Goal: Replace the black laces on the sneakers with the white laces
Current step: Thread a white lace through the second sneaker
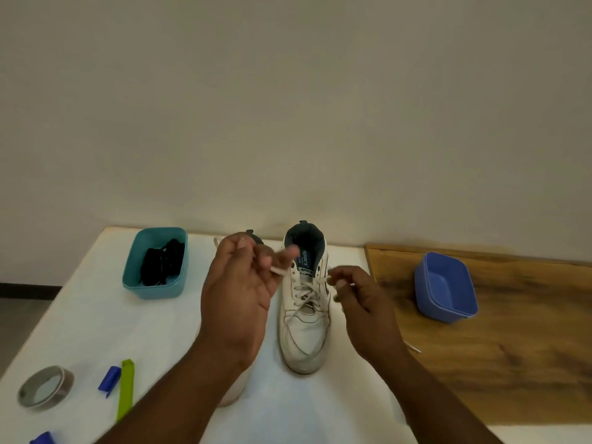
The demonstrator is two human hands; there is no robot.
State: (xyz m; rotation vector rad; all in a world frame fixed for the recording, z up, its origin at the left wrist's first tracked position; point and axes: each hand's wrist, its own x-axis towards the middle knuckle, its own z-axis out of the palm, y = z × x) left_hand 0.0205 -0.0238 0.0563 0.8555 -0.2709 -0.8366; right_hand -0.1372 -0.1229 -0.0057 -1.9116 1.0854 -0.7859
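A white high-top sneaker (306,315) stands on the white tabletop (96,315), toe toward the near edge, with a white lace (304,291) crisscrossed through its eyelets. The left hand (238,293) is raised just left of the sneaker, fingers pinched on one end of the lace. The right hand (362,299), just right of the sneaker, pinches the other end. A second sneaker (234,389) lies mostly hidden behind the left arm. Far left, a teal tub (155,286) holds the black laces (163,261). On the wooden board to the right sits a blue tub (445,288). A tape roll (45,387) lies near left.
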